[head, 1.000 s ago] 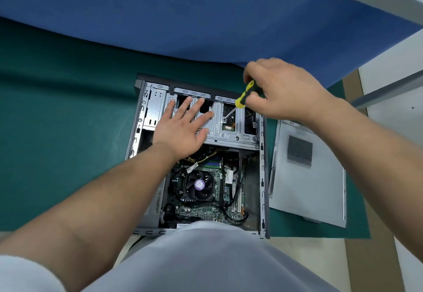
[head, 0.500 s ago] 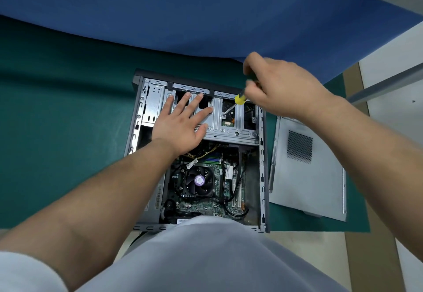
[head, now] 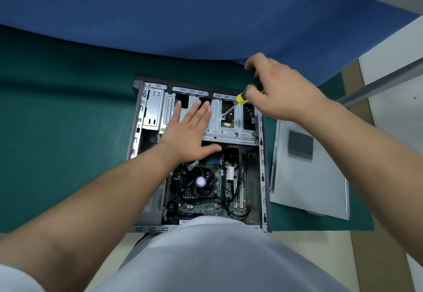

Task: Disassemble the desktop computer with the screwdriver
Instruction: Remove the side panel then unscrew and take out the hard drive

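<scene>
An open desktop computer case (head: 263,172) lies flat on a green mat, its motherboard and black CPU fan (head: 200,182) exposed. At its far end a metal drive cage (head: 231,131) spans the case. My left hand (head: 190,131) rests flat on the cage with the fingers spread. My right hand (head: 281,92) grips a yellow and black screwdriver (head: 240,98). The shaft slants down and left, with its tip on a screw in the cage (head: 222,116).
The removed grey side panel (head: 309,177) with a vent grille lies on the green mat (head: 57,131) just right of the case. A blue cloth (head: 183,17) covers the surface beyond the case. My grey shirt hides the case's near edge.
My right hand has shifted its grip around the screwdriver handle, so less yellow shows. The tip stays on the same screw. My left hand's fingers have drawn closer together on the cage.
</scene>
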Tool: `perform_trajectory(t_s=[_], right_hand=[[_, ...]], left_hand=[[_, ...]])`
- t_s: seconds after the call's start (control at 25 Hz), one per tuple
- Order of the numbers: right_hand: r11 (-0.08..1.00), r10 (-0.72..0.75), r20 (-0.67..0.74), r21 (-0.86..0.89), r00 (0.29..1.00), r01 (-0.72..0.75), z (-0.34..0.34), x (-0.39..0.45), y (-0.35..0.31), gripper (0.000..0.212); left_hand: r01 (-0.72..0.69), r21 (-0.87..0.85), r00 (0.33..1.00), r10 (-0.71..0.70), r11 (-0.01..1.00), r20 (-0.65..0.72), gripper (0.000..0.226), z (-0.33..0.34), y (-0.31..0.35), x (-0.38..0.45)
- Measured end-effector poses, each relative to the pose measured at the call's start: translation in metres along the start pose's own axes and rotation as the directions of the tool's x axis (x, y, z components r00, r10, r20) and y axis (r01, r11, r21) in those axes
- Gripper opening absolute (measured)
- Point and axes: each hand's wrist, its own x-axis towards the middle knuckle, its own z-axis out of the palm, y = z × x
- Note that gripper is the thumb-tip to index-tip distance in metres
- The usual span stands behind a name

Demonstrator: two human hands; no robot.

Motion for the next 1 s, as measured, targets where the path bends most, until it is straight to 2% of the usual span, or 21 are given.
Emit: perform_trajectory(t_s=[0.12, 0.2, 0.32, 0.4, 0.48, 0.56, 0.6, 0.64, 0.76, 0.8, 0.92, 1.0], right_hand=[[1.0, -0.003, -0.078, -0.004, 0.997, 0.003, 0.005, 0.001, -0.001, 0.03], [0.998, 0.014, -0.124, 0.07, 0.992, -0.005, 0.007, 0.001, -0.002, 0.03], [0.974, 0.179, -0.164, 0.171, 0.97, -0.15, 0.012, 0.0, -0.005, 0.034], [0.97, 0.24, -0.186, -0.005, 0.953, -0.245, 0.016, -0.002, -0.007, 0.045], [0.966, 0.142, -0.227, -0.18, 0.964, -0.185, 0.015, -0.003, -0.009, 0.04], [0.991, -0.024, -0.129, -0.132, 0.991, 0.007, 0.007, -0.003, -0.006, 0.025], [0.994, -0.084, -0.06, -0.08, 0.995, 0.079, 0.004, -0.002, -0.005, 0.029], [0.995, -0.092, -0.022, -0.041, 0.995, 0.091, 0.003, -0.002, -0.004, 0.034], [0.99, 0.045, -0.129, -0.126, 0.991, -0.061, 0.006, -0.001, -0.005, 0.039], [0.992, 0.021, -0.14, -0.121, 0.99, -0.038, 0.007, 0.0, -0.005, 0.036], [0.986, -0.102, -0.036, 0.132, 0.994, 0.105, 0.001, -0.002, -0.004, 0.033], [0.986, -0.029, -0.041, 0.163, 0.999, 0.036, 0.002, -0.003, -0.005, 0.034]], left_hand=[[0.095, 0.122, 0.994, -0.102, 0.988, 0.047, 0.131, 0.009, 0.034, 0.005], [0.183, 0.122, 0.981, -0.19, 0.975, 0.048, 0.133, 0.011, 0.049, 0.01], [0.219, 0.117, 0.974, -0.224, 0.969, 0.023, 0.129, 0.011, 0.053, 0.012], [0.218, 0.118, 0.976, -0.219, 0.969, -0.006, 0.126, 0.014, 0.053, 0.011], [0.22, 0.12, 0.975, -0.22, 0.968, -0.014, 0.125, 0.014, 0.053, 0.011], [0.221, 0.122, 0.975, -0.221, 0.968, -0.016, 0.124, 0.015, 0.053, 0.011], [0.222, 0.126, 0.975, -0.221, 0.967, -0.019, 0.125, 0.015, 0.053, 0.011], [0.223, 0.129, 0.975, -0.222, 0.966, -0.022, 0.125, 0.016, 0.052, 0.011], [0.221, 0.137, 0.975, -0.218, 0.966, -0.031, 0.125, 0.017, 0.052, 0.011], [0.219, 0.141, 0.976, -0.216, 0.966, -0.034, 0.125, 0.017, 0.052, 0.011], [0.217, 0.14, 0.976, -0.212, 0.966, -0.044, 0.124, 0.017, 0.053, 0.012], [0.219, 0.131, 0.976, -0.214, 0.967, -0.05, 0.125, 0.017, 0.053, 0.011]])
